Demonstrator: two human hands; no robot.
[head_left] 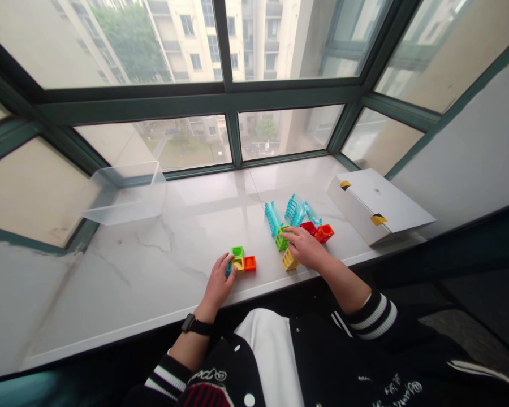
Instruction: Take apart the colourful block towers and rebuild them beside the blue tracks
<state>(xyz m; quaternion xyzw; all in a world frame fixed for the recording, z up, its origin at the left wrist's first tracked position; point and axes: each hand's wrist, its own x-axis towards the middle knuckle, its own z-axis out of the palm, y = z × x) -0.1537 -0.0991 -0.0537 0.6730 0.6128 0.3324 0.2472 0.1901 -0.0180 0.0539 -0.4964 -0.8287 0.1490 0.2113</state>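
Near the front edge of the sill, my left hand (219, 280) grips the side of a small block cluster, its fingers closed around a blue block (228, 268) that is mostly covered. Beside that block in the cluster are a yellow block (237, 264), a green block (237, 251) and an orange block (250, 263). To the right, my right hand (307, 247) has its fingertips closed on another green block (281, 239). A pale yellow block (289, 260) stands just below this hand, partly covered by it. Red blocks (324, 233) lie beyond the wrist.
Behind my right hand lie translucent turquoise pieces, one straight (274, 217) and one curved (296, 210). A clear plastic bin (129, 212) stands at the left. A white box (382, 203) with yellow-black tabs is at the right. Windows border the marble-patterned sill (169, 277).
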